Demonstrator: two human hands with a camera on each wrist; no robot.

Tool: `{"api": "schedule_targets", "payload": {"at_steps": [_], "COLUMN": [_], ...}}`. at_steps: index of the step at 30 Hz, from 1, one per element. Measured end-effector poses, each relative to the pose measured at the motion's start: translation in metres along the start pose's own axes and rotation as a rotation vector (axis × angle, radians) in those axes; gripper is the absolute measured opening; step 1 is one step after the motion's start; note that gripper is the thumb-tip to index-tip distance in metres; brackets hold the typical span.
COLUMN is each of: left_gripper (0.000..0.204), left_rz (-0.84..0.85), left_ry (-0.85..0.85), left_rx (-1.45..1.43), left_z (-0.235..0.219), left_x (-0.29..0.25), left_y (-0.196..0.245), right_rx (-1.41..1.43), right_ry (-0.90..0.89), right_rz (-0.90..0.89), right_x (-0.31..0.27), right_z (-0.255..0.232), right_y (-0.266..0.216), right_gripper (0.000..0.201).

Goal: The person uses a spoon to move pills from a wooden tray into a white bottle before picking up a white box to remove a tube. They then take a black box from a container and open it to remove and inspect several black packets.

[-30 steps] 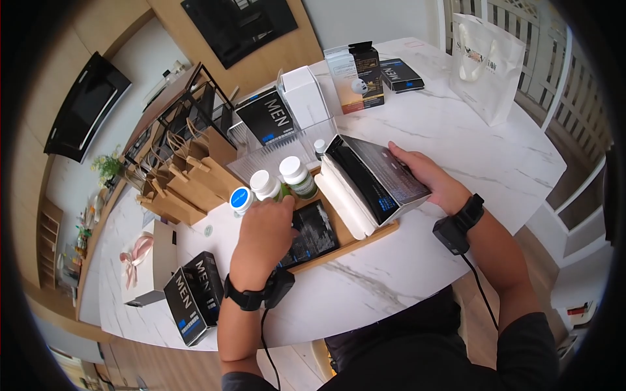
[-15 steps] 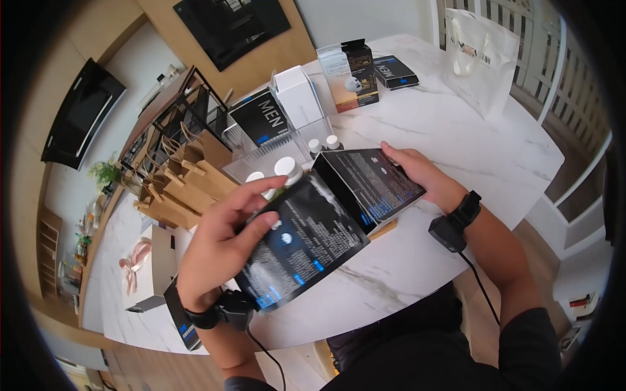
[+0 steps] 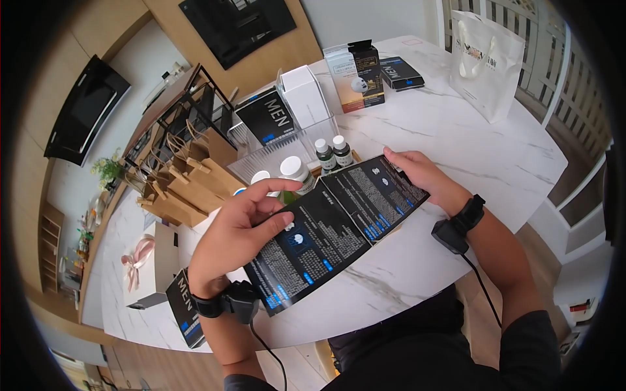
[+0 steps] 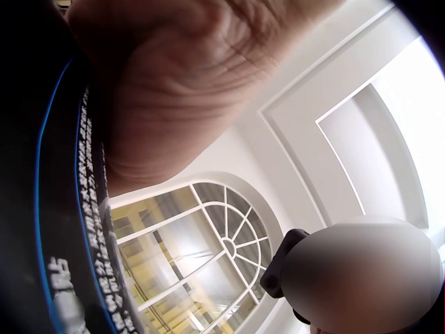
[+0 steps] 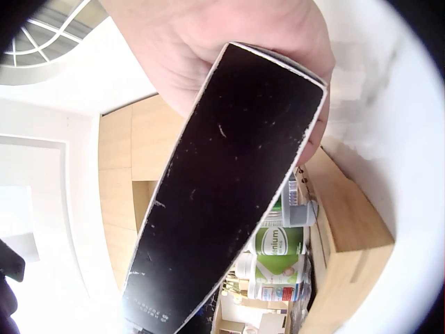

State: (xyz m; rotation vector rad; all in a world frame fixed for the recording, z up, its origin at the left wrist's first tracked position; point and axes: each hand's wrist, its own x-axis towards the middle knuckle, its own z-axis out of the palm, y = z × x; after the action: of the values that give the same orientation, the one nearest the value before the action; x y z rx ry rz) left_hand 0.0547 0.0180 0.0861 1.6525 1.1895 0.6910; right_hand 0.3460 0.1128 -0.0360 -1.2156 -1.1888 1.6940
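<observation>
In the head view my left hand (image 3: pixel 238 238) holds a black printed packet (image 3: pixel 313 251), thumb on its face near the upper left edge. The packet's right edge meets or overlaps a black printed box (image 3: pixel 381 195); whether it is partly inside cannot be told. My right hand (image 3: pixel 427 179) grips the box's far right end, thumb on top. The right wrist view shows a plain black side of the box (image 5: pixel 222 188) against the palm (image 5: pixel 236 42). In the left wrist view the packet (image 4: pixel 73 209) lies beside the hand (image 4: pixel 181 90), whose fingertips are hidden.
White-capped bottles (image 3: pixel 293 168) and two small dark bottles (image 3: pixel 342 151) stand just behind the packet and box. A wooden tray (image 5: pixel 348 243) lies beneath. Paper bags (image 3: pixel 189 173) and a ribboned box (image 3: pixel 153 267) are left; a white bag (image 3: pixel 486 72) stands back right.
My left hand has lifted the packet from the tray and brought it against the box. The box has turned its printed face up, and its white contents are no longer visible.
</observation>
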Motion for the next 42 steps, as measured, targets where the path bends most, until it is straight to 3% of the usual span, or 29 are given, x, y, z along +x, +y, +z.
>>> {"api": "schedule_targets", "payload": {"at_steps": [6,8,10,12,13,14,16,17,19,20,22,23,25,27,29,30,32,34,42], "left_gripper": [0.043,0.049,0.05,0.055,0.064,0.066,0.055,0.055,0.043,0.043,0.045,0.045,0.059,0.064,0.069,0.073,0.076,0.083,0.081], "left_rz": [0.001,0.038,0.111,0.234,0.328,0.43,0.471,0.471,0.3,0.302,0.052,0.052,0.026,-0.049,-0.122,-0.193,-0.267,-0.099,-0.106], "left_ry": [0.038,0.133,0.125,0.202,0.192,0.159,0.296,0.294,0.291,0.29,0.075,0.077,0.063,0.035,0.002,-0.038,-0.079,0.015,-0.027], "left_rx": [0.021,-0.123,-0.071,-0.578,-0.551,-0.735,-0.653,-0.653,-0.029,-0.03,0.832,0.829,1.113,1.125,1.14,1.153,1.163,1.155,1.065], "left_z": [0.018,0.024,0.024,0.021,0.011,0.006,0.008,0.007,0.005,0.007,0.016,0.019,0.024,0.029,0.034,0.037,0.037,0.036,0.036], "left_x": [0.013,0.018,0.014,0.012,0.013,0.011,0.009,0.008,0.006,0.006,0.01,0.011,0.012,0.02,0.026,0.028,0.027,0.026,0.033], "left_y": [-0.009,-0.011,-0.005,0.0,-0.001,-0.003,-0.002,-0.003,-0.005,-0.006,-0.013,-0.025,-0.056,-0.058,-0.054,-0.049,-0.05,-0.061,-0.065], "right_rx": [-0.058,-0.053,0.026,0.104,0.178,0.181,0.498,0.546,0.649,0.706,0.712,0.719,0.694,0.671,0.497,0.498,0.677,0.667,0.545], "right_ry": [-0.017,-0.013,-0.039,-0.04,-0.047,-0.044,-0.116,-0.204,-0.338,-0.384,-0.404,-0.428,-0.367,-0.309,0.093,0.09,-0.142,-0.142,-0.135], "right_rz": [-0.033,-0.026,0.005,0.036,0.069,0.068,0.159,0.088,-0.011,-0.039,-0.037,-0.033,-0.053,-0.071,0.001,0.005,0.191,0.2,0.142], "right_x": [0.0,0.0,0.004,0.006,0.007,0.007,0.006,0.0,-0.011,-0.014,-0.008,-0.005,-0.018,-0.027,-0.029,-0.015,0.016,0.017,0.013], "right_z": [0.003,0.004,0.002,0.0,-0.001,-0.003,-0.005,-0.005,-0.006,-0.007,-0.011,-0.012,-0.005,0.006,0.016,0.01,-0.005,-0.008,-0.009], "right_y": [0.004,0.004,0.007,0.008,0.008,0.008,0.007,0.005,0.003,0.004,0.008,0.009,0.001,-0.011,-0.019,-0.01,0.008,0.012,0.009], "right_gripper": [0.048,0.049,0.049,0.048,0.048,0.048,0.038,0.035,0.032,0.031,0.031,0.03,0.031,0.031,0.032,0.032,0.034,0.035,0.038]}}
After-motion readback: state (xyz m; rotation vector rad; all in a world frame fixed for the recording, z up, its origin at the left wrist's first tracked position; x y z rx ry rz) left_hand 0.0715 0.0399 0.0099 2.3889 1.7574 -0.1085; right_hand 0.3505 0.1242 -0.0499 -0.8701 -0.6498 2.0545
